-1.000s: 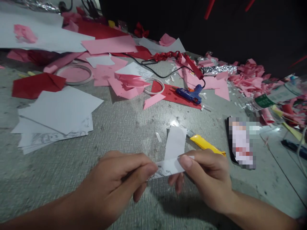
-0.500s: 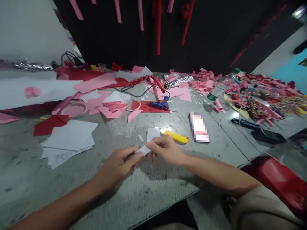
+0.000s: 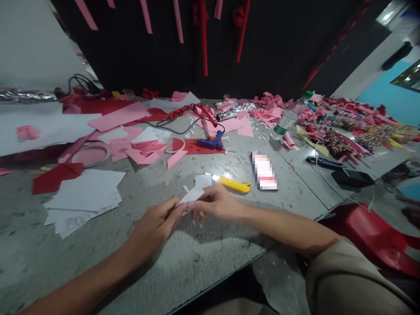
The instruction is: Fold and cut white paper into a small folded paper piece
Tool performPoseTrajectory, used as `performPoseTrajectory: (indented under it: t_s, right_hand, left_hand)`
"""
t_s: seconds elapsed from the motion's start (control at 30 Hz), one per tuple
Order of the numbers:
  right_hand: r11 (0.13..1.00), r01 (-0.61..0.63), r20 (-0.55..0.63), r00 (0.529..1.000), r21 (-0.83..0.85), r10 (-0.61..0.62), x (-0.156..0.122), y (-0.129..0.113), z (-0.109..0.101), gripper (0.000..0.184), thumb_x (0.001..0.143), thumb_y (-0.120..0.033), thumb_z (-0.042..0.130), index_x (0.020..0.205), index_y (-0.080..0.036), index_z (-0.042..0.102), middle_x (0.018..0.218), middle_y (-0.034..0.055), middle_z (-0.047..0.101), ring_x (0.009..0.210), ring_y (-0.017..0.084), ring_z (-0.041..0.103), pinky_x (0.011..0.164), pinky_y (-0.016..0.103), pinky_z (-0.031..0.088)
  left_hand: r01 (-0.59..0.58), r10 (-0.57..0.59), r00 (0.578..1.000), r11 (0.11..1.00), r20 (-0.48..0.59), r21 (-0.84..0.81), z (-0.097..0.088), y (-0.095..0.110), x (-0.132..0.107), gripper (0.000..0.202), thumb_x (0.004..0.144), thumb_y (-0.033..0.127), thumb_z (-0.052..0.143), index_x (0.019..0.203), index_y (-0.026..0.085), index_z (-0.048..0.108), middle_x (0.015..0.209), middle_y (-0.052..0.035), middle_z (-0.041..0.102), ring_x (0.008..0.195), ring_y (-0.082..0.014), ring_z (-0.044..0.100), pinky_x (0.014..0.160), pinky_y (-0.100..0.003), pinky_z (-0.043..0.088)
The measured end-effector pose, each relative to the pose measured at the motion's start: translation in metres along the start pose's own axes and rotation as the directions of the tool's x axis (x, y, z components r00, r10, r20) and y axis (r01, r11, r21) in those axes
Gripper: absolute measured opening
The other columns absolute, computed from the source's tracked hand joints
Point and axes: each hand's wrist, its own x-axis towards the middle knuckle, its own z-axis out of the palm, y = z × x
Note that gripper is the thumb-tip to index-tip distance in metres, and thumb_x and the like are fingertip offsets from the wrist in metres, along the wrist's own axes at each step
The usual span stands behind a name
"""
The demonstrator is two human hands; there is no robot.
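The grey surface (image 3: 157,175) is crowded with paper. Both the left hand (image 3: 157,223) and right hand (image 3: 215,203) pinch a small white paper strip (image 3: 192,195) between them; uneven pulling could tear it, and the yellow cutter (image 3: 234,184) lies just beyond the right hand.

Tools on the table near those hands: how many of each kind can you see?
Yellow utility knife: 1
Blue glue gun: 1
Tape ring: 1
Phone: 1
Total: 4
Both hands, left and right, pinch a white paper strip.
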Motion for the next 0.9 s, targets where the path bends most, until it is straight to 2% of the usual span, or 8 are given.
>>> performPoseTrajectory:
  t_s: [0.2,0.43,0.53,0.63,0.9]
  right_hand:
    - [0.999,0.049,-0.003,0.999,-0.023,-0.049,-0.0005,0.0017,-0.0002,0.04,0.091,-0.055,0.079,0.085,-0.015,0.079,0.069,0.0019,0.073,0.056,0.011,0.063,0.056,0.025,0.052]
    - [0.998,0.066,0.003,0.998,0.02,-0.066,-0.0006,0.0019,-0.0008,0.051,0.091,-0.065,0.076,0.083,-0.014,0.076,0.069,0.003,0.075,0.053,0.011,0.064,0.054,0.024,0.051]
    - [0.997,0.077,-0.032,0.997,0.031,-0.076,-0.0011,0.002,-0.0023,0.053,0.092,-0.066,0.074,0.076,-0.015,0.074,0.068,0.0033,0.075,0.051,0.011,0.062,0.052,0.023,0.048]
    - [0.995,0.096,-0.06,0.994,0.029,-0.094,-0.0015,0.0035,-0.0035,0.054,0.095,-0.064,0.072,0.071,-0.016,0.072,0.067,0.0034,0.075,0.051,0.01,0.061,0.052,0.023,0.046]
    - [0.992,0.101,-0.084,0.992,0.082,-0.094,-0.002,0.0091,-0.0044,0.049,0.098,-0.056,0.072,0.073,-0.015,0.075,0.07,0.0051,0.077,0.05,0.01,0.061,0.053,0.024,0.046]
  left_hand:
    - [-0.003,0.004,1.0,0.999,-0.021,0.05,-0.0005,0.0017,0.0009,0.047,0.101,0.06,0.051,0.076,0.022,0.06,0.06,0.0036,0.048,0.055,-0.0139,0.043,0.055,-0.027,0.031]
    - [-0.002,0.004,1.0,0.998,-0.026,0.064,0.0013,-0.0004,0.001,0.05,0.102,0.063,0.049,0.073,0.022,0.054,0.059,0.0043,0.048,0.053,-0.0132,0.042,0.054,-0.027,0.031]
    - [-0.008,0.009,1.0,0.999,-0.011,0.036,0.002,-0.0023,0.0006,0.051,0.103,0.063,0.048,0.074,0.022,0.053,0.059,0.0046,0.049,0.053,-0.0126,0.043,0.054,-0.027,0.031]
    - [-0.018,0.018,1.0,1.0,-0.011,0.011,0.0019,-0.0015,0.0005,0.051,0.104,0.061,0.049,0.072,0.021,0.051,0.058,0.0049,0.048,0.052,-0.012,0.042,0.054,-0.026,0.031]
    - [-0.036,0.036,0.999,0.999,-0.013,-0.021,0.0015,0.0059,0.0001,0.046,0.104,0.055,0.05,0.073,0.021,0.054,0.059,0.0042,0.05,0.052,-0.0117,0.043,0.054,-0.027,0.032]
